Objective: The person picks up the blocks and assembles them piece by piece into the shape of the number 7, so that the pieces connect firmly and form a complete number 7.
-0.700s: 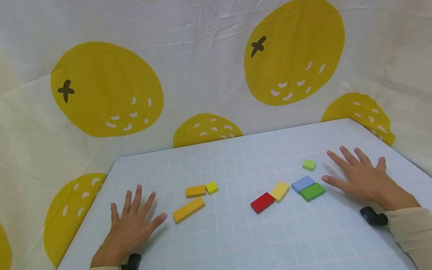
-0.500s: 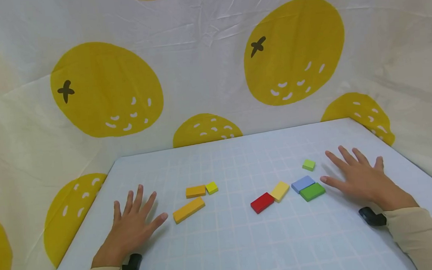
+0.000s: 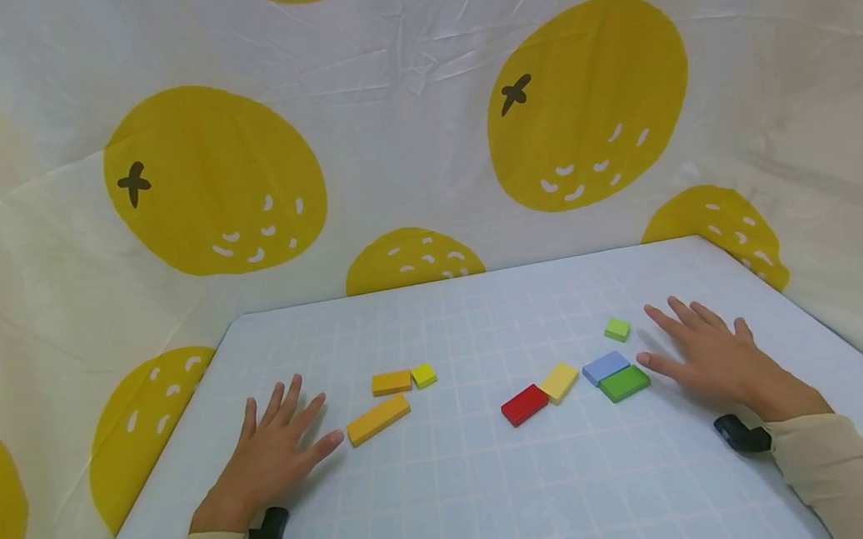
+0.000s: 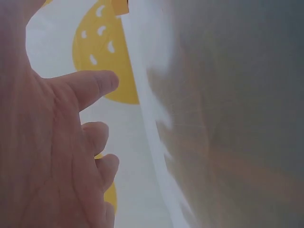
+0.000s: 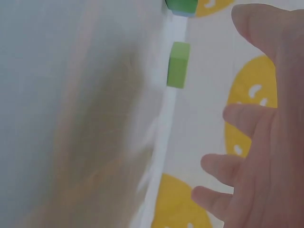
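Note:
My left hand (image 3: 267, 456), fingers spread, hovers over the table's left side and holds nothing. Nearest its thumb lies a long orange block (image 3: 378, 419); behind that are a shorter orange block (image 3: 391, 382) and a small yellow block (image 3: 424, 375). At the right my right hand (image 3: 727, 366) is also spread and holds nothing. Its thumb points at a green block (image 3: 624, 383) that touches a blue block (image 3: 605, 367). Beyond them sits a small light green block (image 3: 617, 329), seen also in the right wrist view. A red block (image 3: 524, 405) touches a pale yellow block (image 3: 559, 382).
All the blocks lie flat on a pale blue table (image 3: 447, 494) with a faint grid. A white curtain (image 3: 407, 137) printed with big yellow fruit hangs along the back and both sides. Each wrist wears a black device (image 3: 268, 530).
My left hand has shifted right and turned slightly, its thumb closer to the long orange block. My right hand has moved a little left, toward the green blocks. The blocks stay put.

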`<state>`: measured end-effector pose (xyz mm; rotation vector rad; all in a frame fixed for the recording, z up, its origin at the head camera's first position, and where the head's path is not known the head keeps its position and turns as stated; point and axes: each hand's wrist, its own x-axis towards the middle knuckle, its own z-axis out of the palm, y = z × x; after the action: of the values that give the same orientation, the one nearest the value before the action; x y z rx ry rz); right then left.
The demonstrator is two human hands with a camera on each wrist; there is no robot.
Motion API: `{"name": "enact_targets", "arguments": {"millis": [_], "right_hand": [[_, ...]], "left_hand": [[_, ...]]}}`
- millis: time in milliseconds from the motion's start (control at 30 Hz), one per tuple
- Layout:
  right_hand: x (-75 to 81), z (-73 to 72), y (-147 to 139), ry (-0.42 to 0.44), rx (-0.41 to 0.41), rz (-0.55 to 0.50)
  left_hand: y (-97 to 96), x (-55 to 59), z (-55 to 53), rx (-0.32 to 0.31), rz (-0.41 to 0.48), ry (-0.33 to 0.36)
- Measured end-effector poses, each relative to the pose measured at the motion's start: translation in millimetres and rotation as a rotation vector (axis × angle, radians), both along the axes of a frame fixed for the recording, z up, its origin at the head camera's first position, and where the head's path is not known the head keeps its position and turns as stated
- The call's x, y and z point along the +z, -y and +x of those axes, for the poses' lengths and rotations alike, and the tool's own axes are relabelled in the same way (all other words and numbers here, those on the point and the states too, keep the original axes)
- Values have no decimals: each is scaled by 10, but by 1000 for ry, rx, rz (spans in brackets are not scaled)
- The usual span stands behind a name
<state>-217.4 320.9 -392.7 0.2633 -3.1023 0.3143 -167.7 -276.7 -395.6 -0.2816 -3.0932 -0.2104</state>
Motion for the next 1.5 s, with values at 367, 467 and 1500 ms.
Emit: {"name": "enact_targets", "arguments": {"millis": [367,467,1500], "right_hand": [[5,-4,59,53,58,-244],[18,1,78,60,41,-280],[-17,-48,174,-18,18,-691]], "left_hand": [[-6,-20,0,9,34,34],[-18,-19,-4,18,26,54],[-221,18,1,-48,30,80]]}}
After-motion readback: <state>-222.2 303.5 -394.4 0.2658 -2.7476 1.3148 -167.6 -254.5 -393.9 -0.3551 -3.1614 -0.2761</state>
